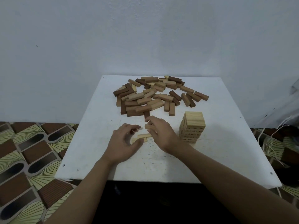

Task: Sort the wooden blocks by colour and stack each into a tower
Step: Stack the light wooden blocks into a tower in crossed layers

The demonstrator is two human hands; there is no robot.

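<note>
A loose pile of wooden blocks in light, mid-brown and dark brown covers the far half of the white table. A tower of light blocks stands at the right, several layers high. Between my hands lie a few light blocks flat on the table. My right hand pinches a light block just above them. My left hand hovers beside them with curled fingers, pinching a small light block at its fingertips.
The table stands against a pale wall. A patterned floor mat lies to the left. White cords and a dark bundle sit on the floor at the right, past the table edge.
</note>
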